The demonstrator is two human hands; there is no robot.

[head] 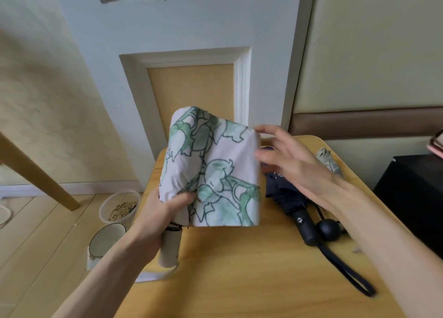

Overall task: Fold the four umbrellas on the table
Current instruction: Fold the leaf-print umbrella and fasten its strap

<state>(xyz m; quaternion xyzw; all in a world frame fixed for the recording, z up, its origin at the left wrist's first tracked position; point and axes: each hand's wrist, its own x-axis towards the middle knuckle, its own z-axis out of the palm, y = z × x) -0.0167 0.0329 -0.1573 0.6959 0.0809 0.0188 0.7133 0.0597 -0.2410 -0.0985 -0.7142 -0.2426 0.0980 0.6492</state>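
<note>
Held umbrella (211,171) left of folded umbrella (291,198) on table (239,269).

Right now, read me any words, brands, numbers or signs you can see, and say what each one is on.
No text is legible.
Dark umbrella handle: small white emblem, no readable letters.
Dark umbrella canopy: white marks beside the right hand, too blurred to read.
Floral umbrella: leaf print only, no text.

My left hand (165,212): raised, thumb and fingers gripping the floral umbrella (215,164).
My right hand (292,159): fingers spread, holding nothing.
</note>
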